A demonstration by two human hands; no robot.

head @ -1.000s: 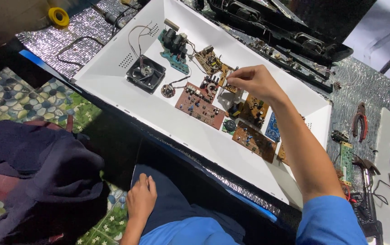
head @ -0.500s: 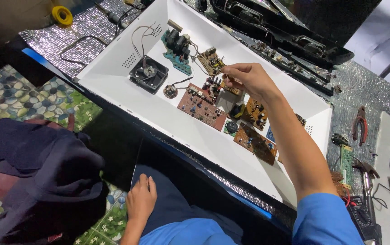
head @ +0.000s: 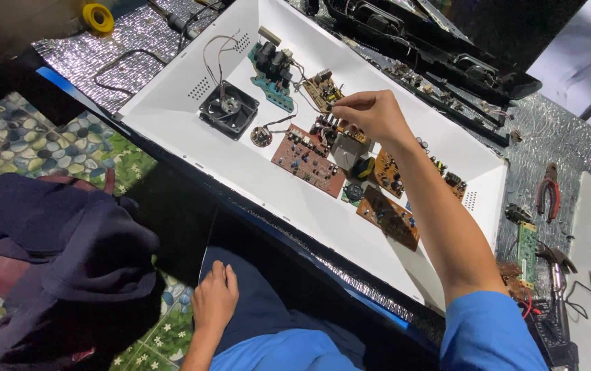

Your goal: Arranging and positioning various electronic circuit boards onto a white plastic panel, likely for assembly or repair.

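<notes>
My right hand reaches into a wide white casing. Its thumb and forefinger are pinched at the corner of a small tan circuit board with thin wires running from it. Just below the hand lie a reddish-brown circuit board, several smaller boards and a grey block. My left hand rests flat on my dark blue trouser leg, fingers apart, holding nothing.
In the casing are a black fan, a teal board and another brown board. A yellow tape roll sits on silver foil, red-handled pliers lie right, black housing parts behind, and dark cloth lower left.
My right hand has moved from over the middle boards up and left to the small tan board, fingers now pinched. The left hand stays on the leg.
</notes>
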